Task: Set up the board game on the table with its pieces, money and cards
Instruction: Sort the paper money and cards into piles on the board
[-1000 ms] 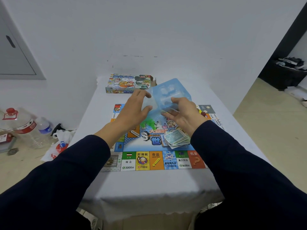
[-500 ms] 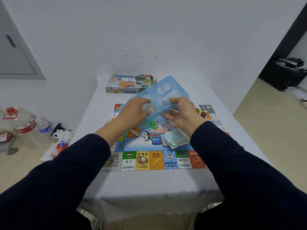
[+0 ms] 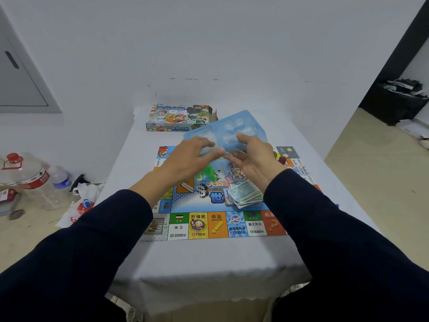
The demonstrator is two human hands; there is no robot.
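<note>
The colourful game board point(image 3: 216, 225) lies flat on the white table point(image 3: 209, 259). A pile of paper money point(image 3: 245, 194) rests on the board's right half. Above the board's far part I hold a light-blue plastic insert tray point(image 3: 232, 127) with both hands. My left hand point(image 3: 190, 156) grips its left near edge, and my right hand point(image 3: 253, 156) grips its right near edge, thumb on top. The tray is tilted, its far side raised. The game box point(image 3: 177, 118) lies at the table's far end.
A white wall stands behind the table. On the floor to the left are a large water bottle point(image 3: 27, 180), a smaller bottle point(image 3: 59, 180) and a plastic bag point(image 3: 81, 205). Tiled floor lies to the right, with a dark cabinet point(image 3: 394, 101) beyond.
Both hands have turned the blue tray in the air, so its long side now runs more left to right and flatter. The board and money have not moved.
</note>
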